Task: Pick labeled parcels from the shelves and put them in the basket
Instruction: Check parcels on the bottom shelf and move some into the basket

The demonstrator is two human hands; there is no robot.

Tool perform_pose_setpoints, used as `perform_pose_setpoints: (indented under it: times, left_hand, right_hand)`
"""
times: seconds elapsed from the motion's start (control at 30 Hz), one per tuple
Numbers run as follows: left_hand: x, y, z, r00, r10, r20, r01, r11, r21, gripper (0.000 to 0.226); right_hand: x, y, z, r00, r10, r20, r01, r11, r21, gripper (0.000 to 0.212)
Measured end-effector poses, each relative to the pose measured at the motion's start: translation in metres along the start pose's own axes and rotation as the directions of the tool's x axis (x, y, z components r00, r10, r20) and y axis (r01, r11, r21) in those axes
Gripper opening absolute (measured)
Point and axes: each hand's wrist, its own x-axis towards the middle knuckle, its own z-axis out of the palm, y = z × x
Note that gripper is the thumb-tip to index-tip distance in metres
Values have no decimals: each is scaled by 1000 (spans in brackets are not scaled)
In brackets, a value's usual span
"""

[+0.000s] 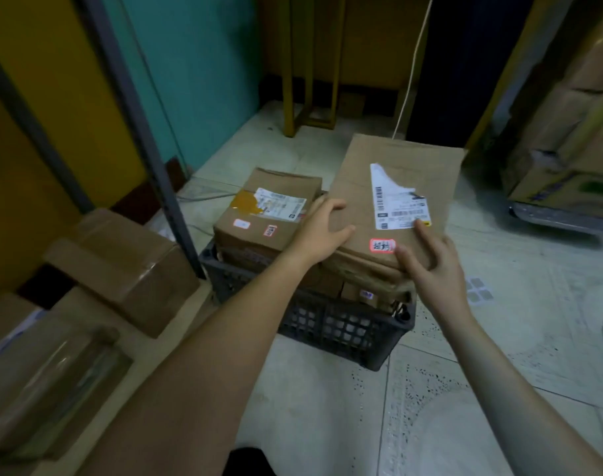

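A dark plastic basket [331, 324] stands on the tiled floor, piled with cardboard parcels. On top at the right lies a large flat brown parcel [396, 180] with a torn white label and a red sticker. My left hand [322, 228] rests on its left edge, fingers spread. Over its near right corner is my right hand [427, 255], fingers apart and touching the top beside the label. A second labeled parcel [269, 214] with orange tape sits on the pile at the left. More small parcels show lower in the basket.
Metal shelf posts [145, 132] rise at the left, with taped cardboard boxes [121, 269] on the low shelf beside the basket. A yellow frame [310, 80] and a white cable stand at the back. Stacked cartons [568, 149] fill the right side.
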Motion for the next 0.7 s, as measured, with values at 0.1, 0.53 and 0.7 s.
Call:
perform_pose_setpoints:
  times: [0.1,0.53,0.7]
  left_hand:
    - [26,-32,4,997,-63,46,60,996,65,49]
    - [12,-126,42,974,-147,170,-20,697,717,54]
    - [29,-125,25,946,-177,270,-83,675,733,58]
  right_hand:
    - [24,20,27,997,26,76,-23,999,-35,54]
    - [32,92,96,928,272,254,-267,962,-55,54]
    - [48,92,97,938,256,233,-247,967,-67,54]
